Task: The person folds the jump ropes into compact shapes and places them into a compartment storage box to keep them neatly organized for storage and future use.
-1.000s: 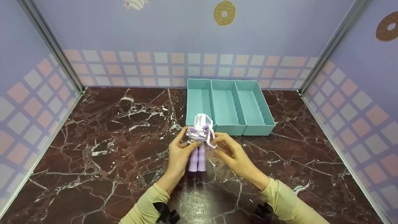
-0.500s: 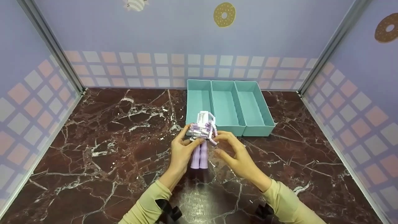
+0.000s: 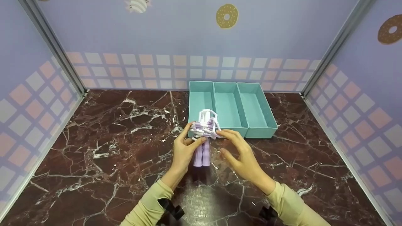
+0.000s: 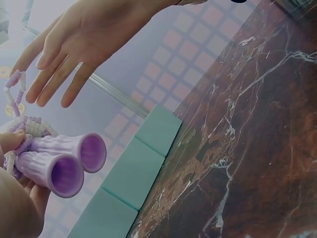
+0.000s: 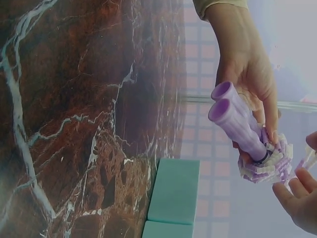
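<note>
A beaded jump rope (image 3: 203,128), purple and white, is folded into a compact bundle above the table. My left hand (image 3: 183,150) grips the bundle at its lower side, thumb across the front. Two purple handles (image 5: 237,119) hang side by side below the bundle; their hollow ends show in both wrist views. On the other side, my right hand (image 3: 243,155) touches a loose bead loop (image 4: 16,91) with its forefinger. The thumb stands apart from the beads, and the other fingers are extended in the left wrist view (image 4: 94,37).
Three joined teal bins (image 3: 230,128) stand behind the hands, toward the back wall. The dark marbled table (image 3: 110,175) has pale veins and small white specks. Patterned panels enclose the left, right and back sides.
Both hands and the jump rope have moved slightly away from the body. The loose bead end has been folded up toward the bundle, and the right thumb has moved off it.
</note>
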Motion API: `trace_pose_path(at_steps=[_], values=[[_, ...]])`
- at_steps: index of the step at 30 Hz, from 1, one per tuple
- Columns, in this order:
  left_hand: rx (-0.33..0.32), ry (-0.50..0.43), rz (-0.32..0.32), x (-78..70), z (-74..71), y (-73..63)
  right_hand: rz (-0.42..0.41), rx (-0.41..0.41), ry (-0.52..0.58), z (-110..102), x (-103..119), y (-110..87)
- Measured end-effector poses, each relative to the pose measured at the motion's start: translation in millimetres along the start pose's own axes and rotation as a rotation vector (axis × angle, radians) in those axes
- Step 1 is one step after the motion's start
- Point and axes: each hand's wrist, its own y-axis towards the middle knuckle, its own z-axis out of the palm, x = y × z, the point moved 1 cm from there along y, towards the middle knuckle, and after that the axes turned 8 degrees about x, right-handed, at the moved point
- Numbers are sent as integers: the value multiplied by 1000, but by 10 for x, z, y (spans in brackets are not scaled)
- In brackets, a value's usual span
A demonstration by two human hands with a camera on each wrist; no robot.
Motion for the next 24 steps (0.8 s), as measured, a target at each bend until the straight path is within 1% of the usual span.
trace_pose_path(at_steps=[5,12,15,20,24], values=[[-2,6,20,-15,-3,33,10,-18,25,-20,2,1],[-14,-25,33,-49,-13,90,35,-47,77,-59,-15,0],[-25,-9,41,-71,-15,118,46,-60,79,-85,-37,4],[-35,31,86,-105,-11,180,63,-101,11,-152,-86,17],[-45,43,101,-139,-8,241,50,-148,-96,-227,-155,33]])
